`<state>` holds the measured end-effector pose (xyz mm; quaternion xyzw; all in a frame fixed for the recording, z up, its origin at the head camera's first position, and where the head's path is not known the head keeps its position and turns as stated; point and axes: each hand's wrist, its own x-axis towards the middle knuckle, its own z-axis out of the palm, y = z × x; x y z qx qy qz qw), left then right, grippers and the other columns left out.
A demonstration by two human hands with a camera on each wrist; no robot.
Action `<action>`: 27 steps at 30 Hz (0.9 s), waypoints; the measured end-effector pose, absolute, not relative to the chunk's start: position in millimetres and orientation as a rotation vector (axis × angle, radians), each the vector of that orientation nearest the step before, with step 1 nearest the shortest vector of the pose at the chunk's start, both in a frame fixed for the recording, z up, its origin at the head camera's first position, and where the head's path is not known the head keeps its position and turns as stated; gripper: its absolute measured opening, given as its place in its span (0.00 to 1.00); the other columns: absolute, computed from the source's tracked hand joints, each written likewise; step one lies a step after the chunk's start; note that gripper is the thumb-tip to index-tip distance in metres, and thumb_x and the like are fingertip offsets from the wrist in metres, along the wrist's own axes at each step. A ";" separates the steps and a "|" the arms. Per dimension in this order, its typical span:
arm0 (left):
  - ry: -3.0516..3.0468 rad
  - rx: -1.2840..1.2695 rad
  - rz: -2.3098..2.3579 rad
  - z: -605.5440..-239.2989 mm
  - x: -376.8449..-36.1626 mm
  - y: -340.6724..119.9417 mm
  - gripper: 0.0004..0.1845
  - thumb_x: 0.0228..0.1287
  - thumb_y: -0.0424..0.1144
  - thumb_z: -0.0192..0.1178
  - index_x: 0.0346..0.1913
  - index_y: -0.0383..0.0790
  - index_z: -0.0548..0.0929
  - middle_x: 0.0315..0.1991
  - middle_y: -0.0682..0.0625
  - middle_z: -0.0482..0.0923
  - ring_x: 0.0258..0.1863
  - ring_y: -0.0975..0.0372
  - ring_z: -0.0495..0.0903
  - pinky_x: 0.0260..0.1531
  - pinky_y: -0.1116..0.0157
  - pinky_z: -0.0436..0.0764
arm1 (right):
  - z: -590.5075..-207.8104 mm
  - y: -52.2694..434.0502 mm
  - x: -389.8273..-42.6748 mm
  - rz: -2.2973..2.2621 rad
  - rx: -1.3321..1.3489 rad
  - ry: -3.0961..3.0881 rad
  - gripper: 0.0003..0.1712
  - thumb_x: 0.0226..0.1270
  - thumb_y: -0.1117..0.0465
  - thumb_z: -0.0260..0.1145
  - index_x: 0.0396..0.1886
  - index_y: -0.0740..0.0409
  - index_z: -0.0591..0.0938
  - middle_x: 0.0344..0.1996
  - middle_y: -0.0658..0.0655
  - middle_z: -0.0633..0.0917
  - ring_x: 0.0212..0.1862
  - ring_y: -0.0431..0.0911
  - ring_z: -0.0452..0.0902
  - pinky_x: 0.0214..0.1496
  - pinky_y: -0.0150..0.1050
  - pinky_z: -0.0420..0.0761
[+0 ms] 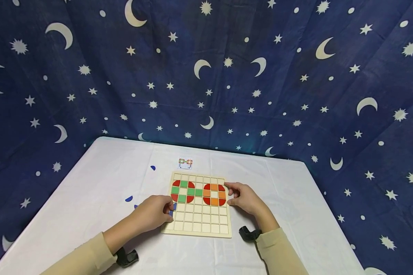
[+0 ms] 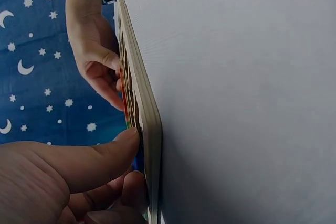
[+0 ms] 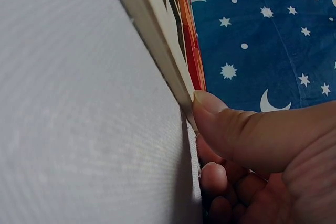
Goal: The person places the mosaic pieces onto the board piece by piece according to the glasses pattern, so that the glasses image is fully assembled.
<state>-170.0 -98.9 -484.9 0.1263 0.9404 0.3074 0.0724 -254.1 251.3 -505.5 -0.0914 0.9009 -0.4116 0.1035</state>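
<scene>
A square wooden grid board (image 1: 206, 228) lies on the table, with red, green and orange pieces set in two ring shapes joined by a green square (image 1: 198, 192). My left hand (image 1: 155, 212) is at the board's left edge, thumb and fingertips pinching a blue piece (image 1: 171, 213) there. Another blue patch (image 1: 174, 206) shows just above it. The left wrist view has blue (image 2: 139, 161) between thumb and fingers. My right hand (image 1: 244, 196) rests against the board's right edge, its thumb touching the rim and the index finger near the upper right corner.
Beyond the board lies a small printed card (image 1: 185, 163) with a coloured pattern. Loose blue half-round pieces (image 1: 129, 198) lie left of the board, another blue piece (image 1: 153, 167) farther back. A white cloth (image 1: 89, 183) covers the table; a star-and-moon curtain (image 1: 206, 95) hangs behind.
</scene>
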 end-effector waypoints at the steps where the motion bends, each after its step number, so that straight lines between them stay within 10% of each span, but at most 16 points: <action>1: 2.828 0.374 0.924 -484.6 -169.7 -98.5 0.16 0.53 0.33 0.81 0.31 0.49 0.81 0.23 0.56 0.74 0.26 0.64 0.72 0.30 0.67 0.68 | -505.7 251.5 -254.1 -1.214 -0.273 2.658 0.40 0.56 0.74 0.80 0.71 0.59 0.82 0.38 0.52 0.81 0.41 0.46 0.72 0.42 0.35 0.72; 27: 2.817 0.360 1.035 -482.9 -164.0 -97.5 0.12 0.57 0.24 0.73 0.32 0.46 0.85 0.25 0.60 0.77 0.30 0.65 0.75 0.35 0.68 0.73 | -506.5 252.0 -254.1 -1.195 -0.293 2.679 0.40 0.56 0.73 0.80 0.71 0.58 0.82 0.38 0.51 0.81 0.41 0.45 0.72 0.44 0.35 0.72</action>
